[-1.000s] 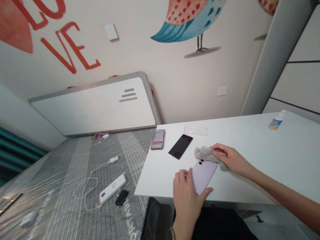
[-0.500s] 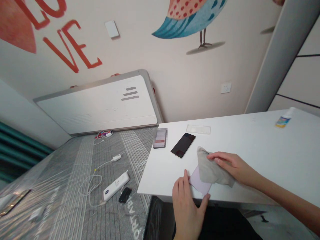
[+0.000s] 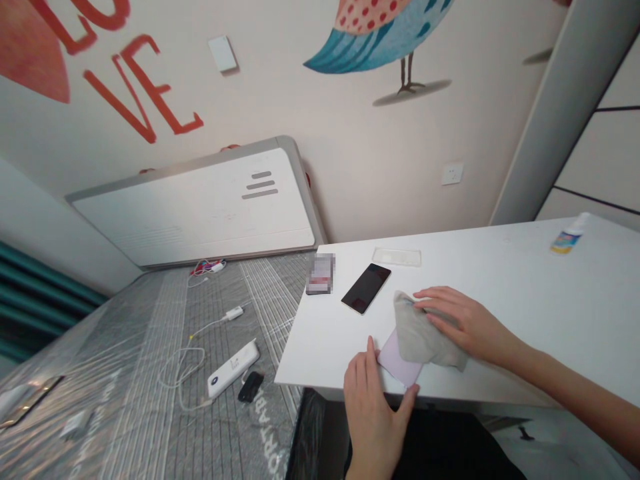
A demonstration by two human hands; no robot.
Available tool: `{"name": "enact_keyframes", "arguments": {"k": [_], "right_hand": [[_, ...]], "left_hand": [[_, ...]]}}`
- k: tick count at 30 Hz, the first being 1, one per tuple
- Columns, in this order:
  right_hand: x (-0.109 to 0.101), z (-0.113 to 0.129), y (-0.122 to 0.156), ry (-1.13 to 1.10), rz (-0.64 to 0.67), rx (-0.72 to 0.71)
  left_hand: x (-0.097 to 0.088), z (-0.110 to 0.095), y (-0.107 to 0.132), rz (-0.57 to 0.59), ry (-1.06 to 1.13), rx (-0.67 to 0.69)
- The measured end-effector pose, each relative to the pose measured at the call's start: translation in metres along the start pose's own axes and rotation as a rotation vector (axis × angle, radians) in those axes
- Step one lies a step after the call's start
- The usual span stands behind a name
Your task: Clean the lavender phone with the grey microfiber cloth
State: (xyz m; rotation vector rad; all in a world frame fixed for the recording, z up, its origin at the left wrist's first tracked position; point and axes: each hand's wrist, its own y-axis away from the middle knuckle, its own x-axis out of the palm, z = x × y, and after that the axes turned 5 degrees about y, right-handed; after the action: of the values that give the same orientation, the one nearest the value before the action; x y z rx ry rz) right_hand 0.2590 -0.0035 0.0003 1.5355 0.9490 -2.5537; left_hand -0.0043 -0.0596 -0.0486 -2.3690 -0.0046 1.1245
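A grey cloth (image 3: 425,337) lies over the upper right part of a flat lilac piece (image 3: 399,359) near the front edge of the white table. The piece has a phone-like outline, but the cloth hides much of it. My left hand (image 3: 373,407) steadies it from the near side, index finger along one edge and thumb at the lower corner. On top of the cloth rests my right hand (image 3: 463,323), its fingers pressing and holding the fabric. A dark-screened phone (image 3: 367,289) lies beyond the cloth, to the left.
At the table's (image 3: 500,287) back left are a blurred-out small box (image 3: 320,274) and a clear rectangular case (image 3: 397,257). A white bottle (image 3: 569,235) stands far right. On the plastic-covered bed at left lie a white power bank (image 3: 233,369), a small black item (image 3: 251,387) and cables.
My right hand's fingers have spread and flattened somewhat over the cloth, and its back has shifted up slightly. My left hand and the lilac piece hold nearly the same place.
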Motion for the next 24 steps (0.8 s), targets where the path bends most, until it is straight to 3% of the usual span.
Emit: {"name": "enact_keyframes", "arguments": {"k": [5,10,14,19,22,24], "right_hand": [[0.012,-0.006,0.006,0.044,0.195,-0.117],[0.030,0.004,0.025,0.167,0.278,-0.098],[0.037,0.019,0.035,0.086,0.449,-0.273],[0.039,0.024,0.030,0.157,0.314,-0.110],[0.041,0.031,0.030,0.071,0.421,-0.253],[0.041,0.033,0.030,0.076,0.445,-0.243]], "left_hand": [[0.000,0.000,0.000,-0.015,0.006,0.009],[0.003,0.002,0.001,-0.025,-0.004,0.006],[0.004,0.003,0.001,-0.031,-0.019,0.013],[0.004,0.003,0.001,-0.038,-0.022,0.013],[0.005,0.004,0.002,-0.034,-0.009,0.015],[0.005,0.005,0.002,-0.024,0.003,0.004]]}}
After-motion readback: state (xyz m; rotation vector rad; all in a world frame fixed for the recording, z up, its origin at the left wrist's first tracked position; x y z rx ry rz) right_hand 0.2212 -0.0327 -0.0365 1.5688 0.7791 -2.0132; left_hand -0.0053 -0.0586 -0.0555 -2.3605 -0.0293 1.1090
